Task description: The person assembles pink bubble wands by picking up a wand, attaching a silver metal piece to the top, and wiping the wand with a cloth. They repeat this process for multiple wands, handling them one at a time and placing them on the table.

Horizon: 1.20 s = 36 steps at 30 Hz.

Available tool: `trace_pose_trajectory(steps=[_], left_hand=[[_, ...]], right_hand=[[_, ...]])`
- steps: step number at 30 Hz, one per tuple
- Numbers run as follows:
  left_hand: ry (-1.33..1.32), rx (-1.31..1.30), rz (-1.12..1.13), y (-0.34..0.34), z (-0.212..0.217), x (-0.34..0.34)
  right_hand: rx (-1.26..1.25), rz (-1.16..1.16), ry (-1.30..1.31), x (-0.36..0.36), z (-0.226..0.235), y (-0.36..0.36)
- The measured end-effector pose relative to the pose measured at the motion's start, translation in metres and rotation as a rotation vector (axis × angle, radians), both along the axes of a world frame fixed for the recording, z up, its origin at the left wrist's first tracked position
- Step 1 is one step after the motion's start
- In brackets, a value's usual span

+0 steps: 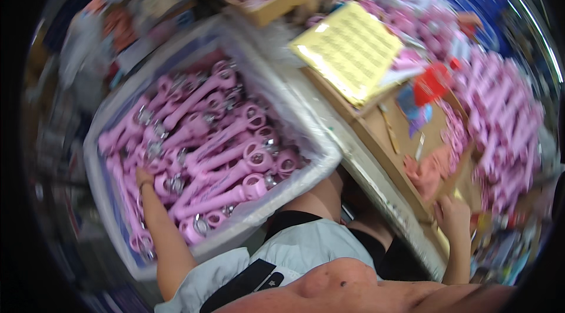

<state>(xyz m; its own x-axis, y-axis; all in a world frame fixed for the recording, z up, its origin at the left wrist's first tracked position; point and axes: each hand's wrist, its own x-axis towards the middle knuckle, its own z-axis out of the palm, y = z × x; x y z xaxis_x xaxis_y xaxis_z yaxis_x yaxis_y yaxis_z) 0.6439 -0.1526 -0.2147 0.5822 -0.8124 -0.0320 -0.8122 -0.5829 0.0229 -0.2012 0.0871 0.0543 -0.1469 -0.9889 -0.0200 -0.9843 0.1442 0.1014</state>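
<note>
Far left: large white bin (pixel 118 242), lined with clear plastic and heaped with pink handled tools (pixel 218 154), each ending in a ring and a metal fitting. Left hand (pixel 143 176) plunged among them at the bin's near-left side, fingers buried in the pile (open or closed, cannot tell), wrist band showing just above the forearm. Nothing lifted clear of the bin yet.

Centre: yellow printed sheet (pixel 350 48) lying tilted on a cardboard box, more pink pieces in an open carton (pixel 276 4) beyond.

Right: brown tabletop (pixel 382 136) with a pink cloth (pixel 426 174) and a red scrap (pixel 432 83). Right hand (pixel 454 219) resting at the tabletop's near edge, fingers loosely curled, holding nothing visible. Further right, a big loose mound of pink parts (pixel 500 118) spread over the tabletop. Judging from a bin this full and a mound this large, plenty handled already, and much left.
</note>
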Motion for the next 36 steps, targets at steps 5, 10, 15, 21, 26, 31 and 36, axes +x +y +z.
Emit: trace_pose_trajectory(steps=[5, 10, 15, 21, 26, 31, 36], left_hand=[[-0.040, -0.185, 0.162, 0.001, -0.005, 0.005], [0.126, -1.033, -0.248, -0.017, 0.065, -0.031], [0.616, -1.340, -0.351, 0.003, 0.208, -0.155], [1.482, -1.071, -1.080, 0.091, 0.306, -0.353], [2.436, -0.759, -1.057, 0.128, 0.289, -0.455], [2.527, -0.734, -0.788, 0.122, 0.259, -0.514], [2.776, -0.307, -0.852, 0.104, 0.241, -0.552]], right_hand=[[-0.058, 0.014, -0.099, 0.009, -0.004, 0.005], [-0.221, 0.184, -0.158, 0.025, -0.004, -0.016], [-0.529, 0.443, -0.470, 0.086, -0.020, -0.065], [-0.629, 0.762, -0.869, 0.183, -0.026, -0.090], [0.069, 0.585, -1.004, 0.177, -0.035, -0.048], [-0.118, 0.335, -1.217, 0.158, -0.064, 0.010], [0.136, 0.229, -1.380, 0.130, -0.066, 0.019]])
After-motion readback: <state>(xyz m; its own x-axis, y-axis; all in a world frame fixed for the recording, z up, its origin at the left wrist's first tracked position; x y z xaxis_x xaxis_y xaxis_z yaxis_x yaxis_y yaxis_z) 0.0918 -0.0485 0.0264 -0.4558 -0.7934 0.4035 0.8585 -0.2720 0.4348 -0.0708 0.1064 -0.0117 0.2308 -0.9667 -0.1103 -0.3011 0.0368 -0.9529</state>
